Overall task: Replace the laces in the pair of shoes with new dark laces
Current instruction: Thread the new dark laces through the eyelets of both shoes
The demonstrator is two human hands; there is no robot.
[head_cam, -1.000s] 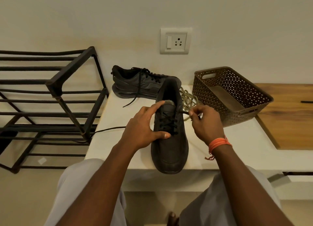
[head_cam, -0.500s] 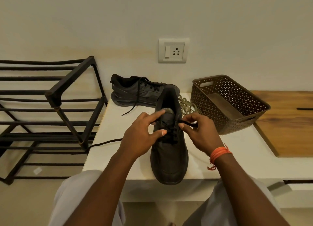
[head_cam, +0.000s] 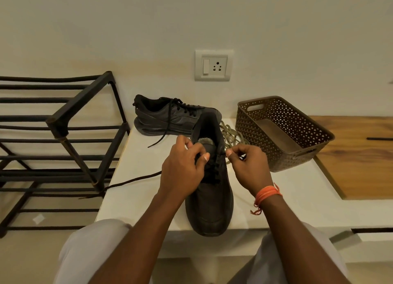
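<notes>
A black shoe [head_cam: 209, 203] stands toe toward me on the white ledge [head_cam: 287, 198]. My left hand [head_cam: 180, 171] grips its left upper beside the tongue. My right hand [head_cam: 248, 166] pinches the end of the dark lace [head_cam: 212, 171] at the shoe's right top eyelet. The lace's other end [head_cam: 131, 180] trails left off the ledge. A second black shoe [head_cam: 170, 117], laced dark, lies on its side at the back. A pile of old pale laces [head_cam: 231, 134] lies right of the shoe.
A brown perforated basket [head_cam: 282, 132] stands at the right of the ledge, a wooden surface [head_cam: 361, 156] beyond it. A black metal rack [head_cam: 57, 143] stands left. A wall socket [head_cam: 213, 65] is above the shoes.
My right hand has gone from out at the shoe's right in to its top eyelet with the lace end. My left hand has shifted its grip up the shoe's upper.
</notes>
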